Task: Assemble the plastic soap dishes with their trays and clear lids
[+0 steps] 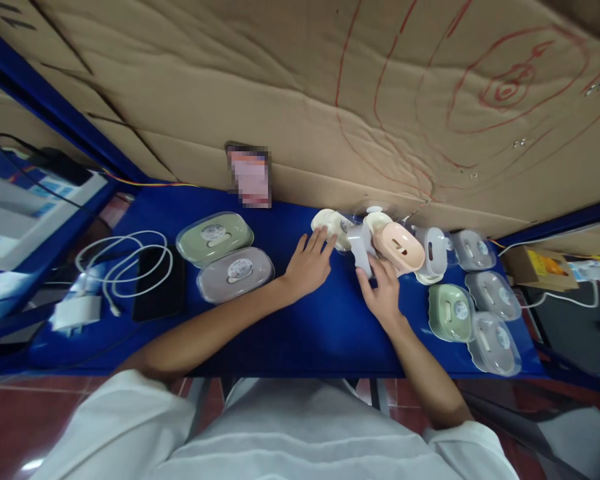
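My left hand (307,267) lies with its fingers stretched out, the tips at the near edge of a cream plastic dish (325,218). My right hand (384,292) grips the lower end of a light grey plastic piece (362,248), which stands tilted on edge. Just beyond that hand sits a peach oval dish (400,245) with a slot in its middle, resting over cream parts. To its right is a grey slotted dish (433,250). Clear plastic covers (375,208) lie partly hidden behind these pieces.
Left stand a green lidded dish (215,239) and a grey lidded dish (236,273). More lidded dishes (451,312) cluster at right. A phone (250,177) leans on the cardboard wall (190,100). A white cable (125,257), charger (77,312) and black device (157,287) lie far left.
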Tool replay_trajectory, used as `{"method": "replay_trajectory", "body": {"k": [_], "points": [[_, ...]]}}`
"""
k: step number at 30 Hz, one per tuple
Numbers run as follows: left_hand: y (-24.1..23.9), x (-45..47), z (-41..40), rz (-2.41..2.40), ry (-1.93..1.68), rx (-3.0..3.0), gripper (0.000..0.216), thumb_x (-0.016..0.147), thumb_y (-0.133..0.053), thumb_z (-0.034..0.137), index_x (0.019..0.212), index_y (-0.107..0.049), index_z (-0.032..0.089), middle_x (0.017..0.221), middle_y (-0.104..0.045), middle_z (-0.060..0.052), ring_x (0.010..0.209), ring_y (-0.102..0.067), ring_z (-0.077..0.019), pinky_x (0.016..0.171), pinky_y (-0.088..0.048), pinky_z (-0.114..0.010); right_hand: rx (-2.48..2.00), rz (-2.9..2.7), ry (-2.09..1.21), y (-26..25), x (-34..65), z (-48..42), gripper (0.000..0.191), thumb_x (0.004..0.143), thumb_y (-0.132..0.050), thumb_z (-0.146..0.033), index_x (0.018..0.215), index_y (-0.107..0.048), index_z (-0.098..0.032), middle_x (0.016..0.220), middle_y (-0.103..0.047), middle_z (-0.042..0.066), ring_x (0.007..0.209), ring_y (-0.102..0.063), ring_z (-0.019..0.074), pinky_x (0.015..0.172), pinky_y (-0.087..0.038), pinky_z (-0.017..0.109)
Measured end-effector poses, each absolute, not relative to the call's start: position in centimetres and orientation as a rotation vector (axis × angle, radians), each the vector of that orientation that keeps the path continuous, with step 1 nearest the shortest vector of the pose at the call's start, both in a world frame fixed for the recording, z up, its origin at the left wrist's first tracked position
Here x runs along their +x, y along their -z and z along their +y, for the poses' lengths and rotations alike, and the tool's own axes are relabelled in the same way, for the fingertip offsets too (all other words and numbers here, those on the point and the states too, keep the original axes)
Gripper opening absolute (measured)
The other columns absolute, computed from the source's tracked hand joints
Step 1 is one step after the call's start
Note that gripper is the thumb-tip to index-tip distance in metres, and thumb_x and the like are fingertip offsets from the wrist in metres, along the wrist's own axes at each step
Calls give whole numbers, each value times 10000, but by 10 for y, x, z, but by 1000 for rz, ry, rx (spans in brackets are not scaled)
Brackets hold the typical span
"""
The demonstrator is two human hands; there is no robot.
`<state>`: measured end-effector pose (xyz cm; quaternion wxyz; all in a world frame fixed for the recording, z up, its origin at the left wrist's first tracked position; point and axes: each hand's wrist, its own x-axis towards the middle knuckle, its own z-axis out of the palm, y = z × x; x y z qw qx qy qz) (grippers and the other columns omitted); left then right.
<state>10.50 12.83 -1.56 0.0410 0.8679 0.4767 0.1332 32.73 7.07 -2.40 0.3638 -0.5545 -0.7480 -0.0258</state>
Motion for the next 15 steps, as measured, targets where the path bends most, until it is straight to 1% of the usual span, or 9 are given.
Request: {"method": "replay_trajectory", "body": {"k": [1,2,4,6,8,9,11,13,15], "points": [[17,109,134,1483,-417,2627,638,1043,-525,180,1666,-430,82,1685,-480,-261,1583,-450,-404,1277,-369,-640,-1393,-1899,68,22,330,71,376,1092,-612,-357,1419,-701,-194,1149,-764,143,1082,-723,305,965,-605,472],[18,111,136,1484,-433,2618,612,1059,-508,195,1661,-443,105,1629,-542,-252,1545,-486,-403,1274,-343,-678,-1349,-1891,73,21,331,70,364,1083,-625,-335,1413,-701,-202,1142,-769,137,1067,-729,301,949,-611,469],[19,108,132,1450,-444,2638,521,1081,-493,217,1596,-539,157,1445,-675,-214,1417,-579,-394,1245,-333,-712,-1238,-1910,84,16,331,67,364,1060,-653,-291,1414,-697,-222,1110,-775,119,1015,-742,285,908,-619,452],[17,98,119,1368,-399,2687,388,1087,-510,231,1435,-673,174,1290,-728,-187,1298,-633,-379,1190,-394,-672,-1102,-1969,58,12,327,60,404,1034,-679,-260,1437,-681,-239,1058,-770,100,946,-745,265,854,-620,430],[16,81,99,1193,-322,2770,289,1083,-535,223,1283,-737,168,1269,-736,-185,1257,-649,-372,1129,-457,-616,-962,-2046,-4,8,319,52,459,1011,-701,-243,1468,-657,-236,1016,-760,88,900,-738,250,809,-613,413],[15,71,88,1080,-323,2817,268,1066,-559,187,1262,-742,173,1277,-741,-176,1267,-650,-366,1132,-462,-600,-909,-2085,-43,7,315,48,478,1003,-708,-239,1477,-648,-227,1011,-760,88,893,-736,246,796,-609,406],[16,52,62,922,-369,2844,331,1006,-607,85,1298,-723,189,1278,-755,-135,1242,-672,-326,1160,-465,-557,-856,-2163,-117,7,306,42,475,998,-716,-240,1468,-648,-210,1018,-765,86,901,-737,239,802,-605,399],[17,35,36,983,-519,2756,302,1001,-635,76,1269,-717,186,1183,-773,-98,1159,-705,-286,1136,-501,-504,-851,-2236,-174,7,300,39,428,1006,-715,-244,1430,-666,-207,1030,-774,77,934,-743,233,837,-604,396],[18,24,14,1017,-666,2665,239,1014,-623,64,1196,-718,187,1156,-772,-80,1110,-718,-247,1095,-536,-453,-839,-2276,-207,7,298,38,369,1016,-714,-245,1382,-685,-205,1042,-779,71,971,-747,227,878,-600,396]]}}
